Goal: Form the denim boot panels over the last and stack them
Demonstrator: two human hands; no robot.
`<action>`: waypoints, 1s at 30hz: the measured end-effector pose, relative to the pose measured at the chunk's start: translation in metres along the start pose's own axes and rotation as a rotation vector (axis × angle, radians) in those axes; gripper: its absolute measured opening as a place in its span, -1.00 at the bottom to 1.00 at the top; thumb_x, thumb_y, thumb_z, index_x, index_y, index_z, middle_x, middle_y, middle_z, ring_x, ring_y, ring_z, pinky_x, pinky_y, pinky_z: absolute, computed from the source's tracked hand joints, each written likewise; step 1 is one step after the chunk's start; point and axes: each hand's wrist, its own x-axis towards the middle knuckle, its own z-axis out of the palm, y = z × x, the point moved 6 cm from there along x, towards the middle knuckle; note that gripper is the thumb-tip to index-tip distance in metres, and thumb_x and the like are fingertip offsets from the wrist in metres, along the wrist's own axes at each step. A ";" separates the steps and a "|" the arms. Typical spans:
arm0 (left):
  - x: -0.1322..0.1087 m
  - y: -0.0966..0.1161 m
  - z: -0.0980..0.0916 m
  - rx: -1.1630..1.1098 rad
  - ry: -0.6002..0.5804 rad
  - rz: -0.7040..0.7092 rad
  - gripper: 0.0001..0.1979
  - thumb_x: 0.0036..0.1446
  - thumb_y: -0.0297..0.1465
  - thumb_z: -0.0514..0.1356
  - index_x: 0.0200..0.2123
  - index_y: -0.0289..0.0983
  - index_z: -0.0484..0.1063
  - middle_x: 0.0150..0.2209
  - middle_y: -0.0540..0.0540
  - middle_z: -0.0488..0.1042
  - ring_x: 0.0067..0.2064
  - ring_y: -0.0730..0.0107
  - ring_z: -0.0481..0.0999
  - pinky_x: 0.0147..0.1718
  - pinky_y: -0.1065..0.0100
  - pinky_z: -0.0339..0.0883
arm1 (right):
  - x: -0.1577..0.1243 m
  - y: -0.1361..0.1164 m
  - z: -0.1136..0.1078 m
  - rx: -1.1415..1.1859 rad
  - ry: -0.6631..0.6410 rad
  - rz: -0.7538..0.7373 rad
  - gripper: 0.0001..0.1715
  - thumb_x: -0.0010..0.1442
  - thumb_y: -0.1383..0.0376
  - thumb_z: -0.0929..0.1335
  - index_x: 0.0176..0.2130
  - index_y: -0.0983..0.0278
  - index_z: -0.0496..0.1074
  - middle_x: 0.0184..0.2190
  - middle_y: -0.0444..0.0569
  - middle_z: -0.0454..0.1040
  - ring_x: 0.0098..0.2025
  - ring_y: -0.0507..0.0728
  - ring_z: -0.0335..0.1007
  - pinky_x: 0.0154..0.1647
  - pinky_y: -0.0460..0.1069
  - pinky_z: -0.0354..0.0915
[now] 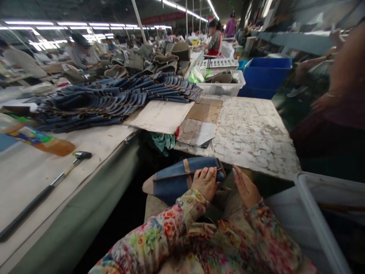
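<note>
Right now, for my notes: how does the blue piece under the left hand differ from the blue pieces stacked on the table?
The held piece lies alone under the left hand; the stacked pieces overlap in fanned rows on the table. The held piece has a tan band across it; the stacked ones show none like it. Both are dark blue.

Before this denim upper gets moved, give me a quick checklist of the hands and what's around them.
1. Left hand on the blue denim shoe upper: ok, fingers lie over it.
2. Right hand on the upper: not ok, it is open and apart from it.
3. Tan strap across the upper: ok, it lies across it.
4. Stitching along the upper: cannot tell, too small to see.
5. Hammer away from the hands: ok, it lies on the bench to the left.
</note>
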 end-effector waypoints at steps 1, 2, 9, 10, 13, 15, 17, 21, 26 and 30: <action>0.001 0.000 -0.001 0.006 0.004 0.009 -0.51 0.20 -0.25 -0.04 0.15 -0.35 0.10 0.06 -0.17 0.27 0.04 0.20 0.21 -0.04 0.17 0.14 | 0.002 -0.001 -0.002 -0.028 0.007 -0.037 -0.44 0.24 0.11 0.10 0.14 0.31 0.16 -0.01 0.09 0.32 0.01 0.10 0.26 0.05 0.05 0.21; 0.002 0.000 -0.002 0.016 0.010 0.011 -0.51 0.20 -0.23 -0.04 0.14 -0.34 0.11 0.04 -0.17 0.29 0.03 0.21 0.22 -0.06 0.17 0.15 | 0.004 -0.002 -0.003 -0.058 0.022 -0.082 -0.45 0.23 0.11 0.13 0.12 0.32 0.20 -0.05 0.10 0.34 -0.02 0.11 0.27 0.03 0.05 0.22; 0.011 -0.001 -0.008 0.088 0.040 0.040 -0.54 0.18 -0.15 -0.05 0.06 -0.28 0.20 -0.05 -0.13 0.34 -0.06 0.28 0.27 -0.15 0.21 0.17 | 0.008 -0.028 -0.003 -0.222 0.112 -0.287 -0.62 0.19 0.23 0.21 -0.02 0.22 0.37 -0.16 0.03 0.37 -0.11 0.13 0.26 -0.07 0.06 0.25; 0.011 -0.001 -0.009 0.081 0.043 0.042 -0.55 0.18 -0.15 -0.04 0.06 -0.28 0.19 -0.05 -0.12 0.34 -0.06 0.29 0.27 -0.15 0.21 0.17 | 0.009 -0.034 -0.003 -0.245 0.109 -0.304 -0.62 0.19 0.24 0.21 -0.02 0.22 0.37 -0.16 0.03 0.37 -0.11 0.13 0.26 -0.07 0.06 0.25; 0.008 -0.003 -0.010 0.034 0.056 0.024 -0.55 0.17 -0.18 0.00 0.06 -0.27 0.18 -0.05 -0.10 0.34 -0.05 0.29 0.27 -0.13 0.21 0.16 | 0.012 -0.047 -0.002 -0.313 0.092 -0.352 -0.61 0.19 0.26 0.21 0.00 0.23 0.35 -0.14 0.03 0.36 -0.09 0.13 0.25 -0.05 0.06 0.23; 0.005 -0.004 -0.011 -0.002 0.058 0.005 -0.55 0.15 -0.20 0.03 0.06 -0.29 0.20 -0.05 -0.10 0.35 -0.04 0.28 0.26 -0.11 0.22 0.15 | 0.012 -0.050 0.003 -0.341 0.080 -0.370 -0.63 0.20 0.27 0.21 -0.02 0.26 0.38 -0.16 0.04 0.37 -0.10 0.13 0.25 -0.06 0.05 0.23; 0.003 -0.006 -0.013 -0.030 0.046 -0.004 -0.56 0.14 -0.22 0.05 0.04 -0.32 0.22 -0.06 -0.11 0.36 -0.03 0.27 0.26 -0.10 0.23 0.15 | 0.010 -0.048 0.008 -0.362 0.070 -0.368 -0.65 0.20 0.29 0.20 -0.06 0.28 0.40 -0.18 0.04 0.39 -0.13 0.13 0.25 -0.07 0.04 0.24; -0.003 -0.010 -0.019 -0.050 0.044 0.002 -0.58 0.15 -0.25 0.05 0.03 -0.34 0.25 -0.09 -0.11 0.38 -0.05 0.27 0.28 -0.11 0.26 0.17 | 0.007 -0.047 0.013 -0.401 0.068 -0.372 -0.67 0.20 0.31 0.20 -0.07 0.29 0.40 -0.18 0.03 0.38 -0.14 0.13 0.24 -0.07 0.05 0.24; -0.010 -0.017 -0.024 -0.045 0.063 -0.007 -0.59 0.15 -0.25 0.05 0.02 -0.34 0.27 -0.10 -0.10 0.40 -0.06 0.26 0.30 -0.12 0.26 0.20 | 0.006 -0.062 0.020 -0.424 0.039 -0.421 -0.67 0.21 0.33 0.19 -0.08 0.36 0.39 -0.19 0.06 0.38 -0.13 0.14 0.23 -0.07 0.05 0.25; -0.018 -0.027 -0.028 -0.027 0.073 -0.031 -0.60 0.15 -0.25 0.05 0.00 -0.33 0.28 -0.12 -0.10 0.41 -0.07 0.26 0.31 -0.12 0.26 0.21 | 0.005 -0.077 0.034 -0.388 0.027 -0.444 -0.67 0.21 0.34 0.19 -0.06 0.34 0.38 -0.19 0.05 0.38 -0.13 0.13 0.23 -0.07 0.03 0.27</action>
